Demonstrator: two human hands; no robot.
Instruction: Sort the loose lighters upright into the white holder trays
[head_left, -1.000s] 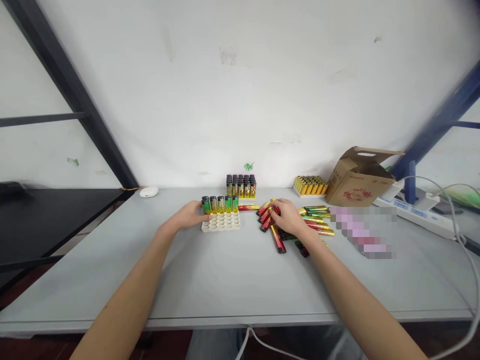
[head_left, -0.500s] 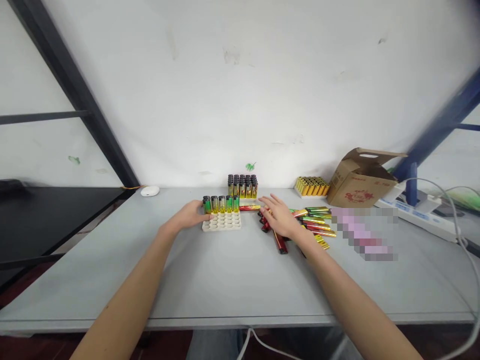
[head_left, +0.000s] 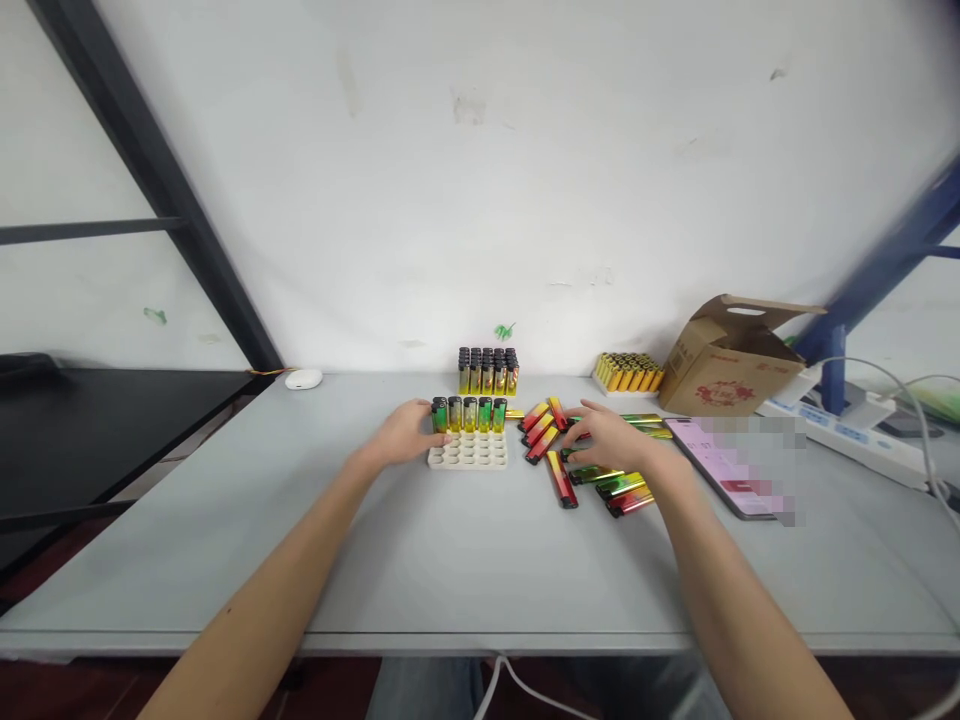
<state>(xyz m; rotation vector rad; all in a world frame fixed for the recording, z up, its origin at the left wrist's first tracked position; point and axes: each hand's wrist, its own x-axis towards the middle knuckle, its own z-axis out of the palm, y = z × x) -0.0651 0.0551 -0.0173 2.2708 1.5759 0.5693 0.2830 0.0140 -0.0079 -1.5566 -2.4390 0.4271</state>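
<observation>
A white tray with round holes [head_left: 469,462] lies on the table, one row of green and yellow lighters [head_left: 469,415] upright along its back. My left hand [head_left: 409,434] grips the tray's left end, thumb over the near edge. To the right, my right hand [head_left: 609,438] hovers low over loose lighters, its fingers bent and apart with nothing visible between them. Red and yellow lighters [head_left: 538,432] lie just left of its fingertips; green ones [head_left: 596,475] lie under and in front of the hand. Part of the pile is hidden by that hand.
Behind stands a block of upright lighters [head_left: 487,372] by the wall. A tray of yellow lighters [head_left: 628,372] sits beside an open cardboard box [head_left: 731,365]. Further right are a phone [head_left: 720,465] and a power strip [head_left: 847,440]. A white case [head_left: 304,379] lies back left.
My left hand and the tray with its row of lighters have shifted right. My right hand has moved right over the pile, uncovering red and yellow lighters. The loose lighters are spread differently.
</observation>
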